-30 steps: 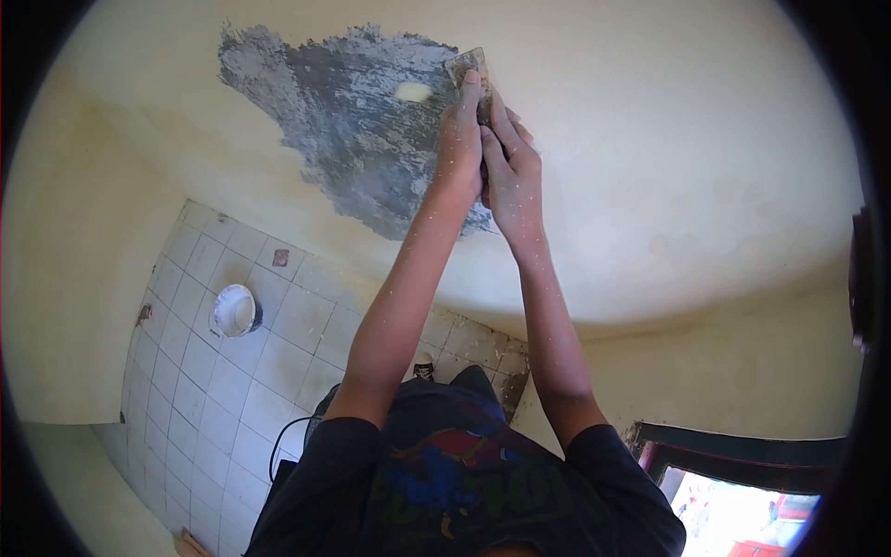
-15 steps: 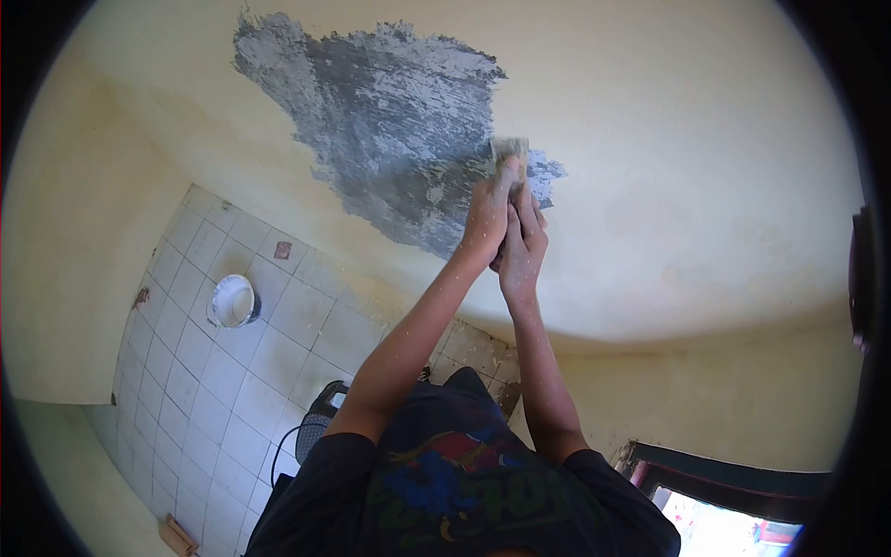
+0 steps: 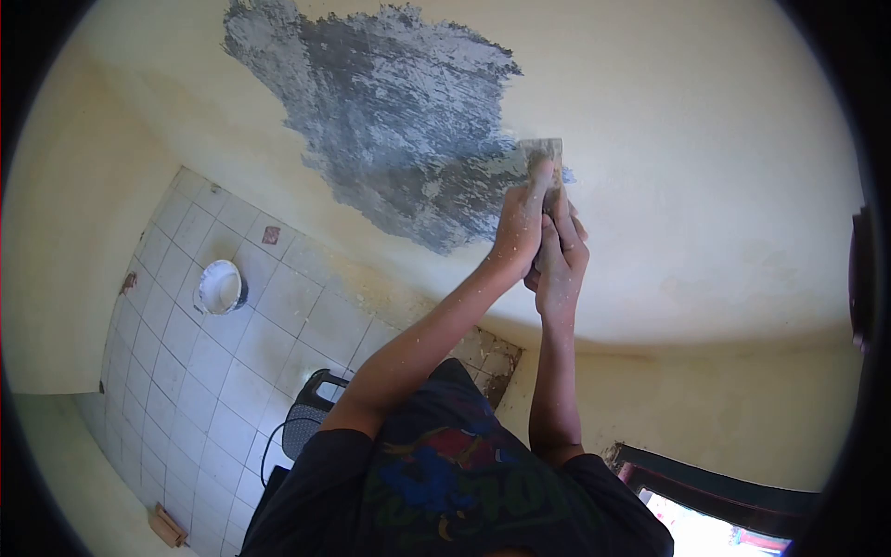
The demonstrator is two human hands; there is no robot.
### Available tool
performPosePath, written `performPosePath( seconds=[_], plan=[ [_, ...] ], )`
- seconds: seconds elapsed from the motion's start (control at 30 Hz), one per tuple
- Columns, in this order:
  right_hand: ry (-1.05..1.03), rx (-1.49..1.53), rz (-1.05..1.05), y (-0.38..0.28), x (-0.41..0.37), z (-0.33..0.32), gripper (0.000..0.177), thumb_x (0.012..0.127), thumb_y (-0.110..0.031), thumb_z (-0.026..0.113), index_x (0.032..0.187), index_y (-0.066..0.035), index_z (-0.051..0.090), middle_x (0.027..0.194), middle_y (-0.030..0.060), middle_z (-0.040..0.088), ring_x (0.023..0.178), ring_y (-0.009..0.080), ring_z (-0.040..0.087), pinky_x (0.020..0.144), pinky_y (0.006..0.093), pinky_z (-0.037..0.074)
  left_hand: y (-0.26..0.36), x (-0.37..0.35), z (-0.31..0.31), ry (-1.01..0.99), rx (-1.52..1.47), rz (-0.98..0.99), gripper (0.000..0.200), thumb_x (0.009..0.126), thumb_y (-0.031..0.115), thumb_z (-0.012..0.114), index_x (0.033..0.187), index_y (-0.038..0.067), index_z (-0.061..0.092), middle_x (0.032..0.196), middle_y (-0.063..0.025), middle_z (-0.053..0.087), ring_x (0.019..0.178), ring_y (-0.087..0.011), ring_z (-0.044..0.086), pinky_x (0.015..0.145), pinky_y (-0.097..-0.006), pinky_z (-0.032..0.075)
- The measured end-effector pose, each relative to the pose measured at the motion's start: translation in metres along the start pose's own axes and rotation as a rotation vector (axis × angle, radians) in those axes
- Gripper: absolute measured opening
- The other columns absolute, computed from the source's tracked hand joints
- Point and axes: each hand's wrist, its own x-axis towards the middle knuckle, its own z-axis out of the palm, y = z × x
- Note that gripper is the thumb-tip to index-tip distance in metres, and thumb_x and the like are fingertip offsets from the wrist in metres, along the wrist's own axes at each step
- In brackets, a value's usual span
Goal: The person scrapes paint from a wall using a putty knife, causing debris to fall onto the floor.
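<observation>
Both of my hands are closed round one scraper (image 3: 542, 148), whose flat blade lies against the yellow wall at the right end of a rough grey patch (image 3: 399, 121). My left hand (image 3: 522, 223) grips from the left, a finger stretched along the blade. Close beside it on the right, my right hand (image 3: 562, 260) is wrapped round the handle, which the fingers mostly hide. Pale specks dot the skin of my hands and forearms.
On the tiled floor (image 3: 227, 371) at the left stands a white bucket (image 3: 220, 287) with whitish contents. A dark stool-like object (image 3: 302, 422) is beside my body. A brown block (image 3: 168, 525) lies lower left. A dark-framed opening (image 3: 715, 492) shows at lower right.
Both hands and the scraper have moved right along the wall, to the right tip of the grey patch. The grip looks the same. The view has shifted slightly.
</observation>
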Motion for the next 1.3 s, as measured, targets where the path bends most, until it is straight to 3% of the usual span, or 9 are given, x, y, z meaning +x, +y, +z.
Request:
performPosePath(
  seconds=[0.1,0.13,0.23,0.6,0.77,0.8,0.97,1.13,1.3],
  plan=[
    [0.036,0.051,0.017,0.004,-0.003,0.006,0.042,0.097,-0.008,0.047,0.138,-0.003,0.047,0.122,0.0132,0.052,0.1,0.0116,0.049,0.082,0.0228,0.043,0.008,-0.004,-0.002,-0.037,0.107,0.001,0.062,0.097,0.055,0.04,0.07,0.001,0.055,0.061,-0.0108,0.058,0.054,-0.0205,0.062,0.052,-0.031,0.051],
    [0.056,-0.054,-0.192,0.012,-0.005,0.006,0.042,0.097,-0.007,0.046,0.138,-0.003,0.047,0.118,0.0126,0.053,0.1,0.0124,0.051,0.084,0.0238,0.043,0.006,-0.008,-0.003,-0.044,0.137,-0.061,0.062,0.096,0.055,0.041,0.07,0.001,0.056,0.061,-0.0107,0.059,0.055,-0.02,0.062,0.053,-0.0305,0.051],
    [0.089,0.011,0.059,0.018,-0.025,-0.004,0.042,0.097,-0.007,0.046,0.138,-0.003,0.047,0.115,0.0127,0.053,0.101,0.0132,0.051,0.086,0.0245,0.042,-0.018,-0.009,-0.008,-0.053,0.223,-0.055,0.062,0.096,0.055,0.042,0.07,0.001,0.056,0.062,-0.0106,0.059,0.055,-0.0198,0.062,0.052,-0.0302,0.05],
    [0.094,0.017,-0.026,0.023,-0.023,-0.014,0.04,0.098,-0.007,0.046,0.138,-0.001,0.047,0.111,0.0095,0.051,0.096,0.0124,0.049,0.083,0.0231,0.043,-0.023,-0.018,0.009,0.004,0.088,-0.141,0.062,0.096,0.056,0.041,0.07,0.002,0.056,0.059,-0.011,0.058,0.052,-0.0202,0.06,0.051,-0.0298,0.05],
    [0.028,-0.049,-0.172,-0.017,0.005,-0.001,0.042,0.096,-0.004,0.045,0.138,-0.002,0.046,0.128,0.0172,0.052,0.108,0.0191,0.05,0.095,0.0285,0.039,0.011,-0.004,0.014,-0.023,0.062,-0.012,0.059,0.097,0.052,0.04,0.072,0.001,0.057,0.061,-0.0124,0.06,0.054,-0.0205,0.061,0.051,-0.0307,0.05],
    [-0.002,0.084,0.016,-0.025,0.004,-0.001,0.042,0.096,-0.004,0.045,0.138,-0.004,0.046,0.129,0.0173,0.052,0.106,0.0194,0.05,0.095,0.0296,0.04,0.016,-0.005,0.015,-0.005,0.042,-0.039,0.06,0.097,0.053,0.04,0.072,0.001,0.057,0.061,-0.0123,0.06,0.054,-0.0204,0.061,0.052,-0.0311,0.051],
    [0.003,-0.032,-0.168,0.014,-0.017,-0.011,0.042,0.096,-0.005,0.045,0.138,-0.003,0.046,0.129,0.0173,0.052,0.106,0.0192,0.051,0.094,0.0295,0.041,-0.03,-0.014,-0.004,-0.014,0.084,-0.125,0.065,0.095,0.059,0.041,0.073,0.0,0.058,0.062,-0.0111,0.06,0.056,-0.02,0.062,0.053,-0.0299,0.051],
    [-0.002,-0.009,0.0,-0.019,-0.001,0.008,0.042,0.096,-0.005,0.044,0.138,-0.001,0.045,0.129,0.0202,0.051,0.118,0.0255,0.05,0.099,0.0295,0.038,0.019,-0.004,0.004,0.029,0.1,-0.01,0.064,0.095,0.056,0.043,0.068,0.0,0.057,0.058,-0.0105,0.059,0.053,-0.0193,0.062,0.049,-0.0296,0.048],
    [0.005,-0.004,-0.111,0.001,-0.021,0.018,0.044,0.097,-0.006,0.044,0.141,-0.002,0.041,0.124,0.0208,0.053,0.116,0.0233,0.05,0.098,0.0295,0.038,0.004,-0.011,-0.017,0.005,0.127,-0.096,0.061,0.096,0.053,0.045,0.067,0.0,0.058,0.058,-0.0112,0.059,0.053,-0.0191,0.062,0.051,-0.0292,0.049]
  ],
)
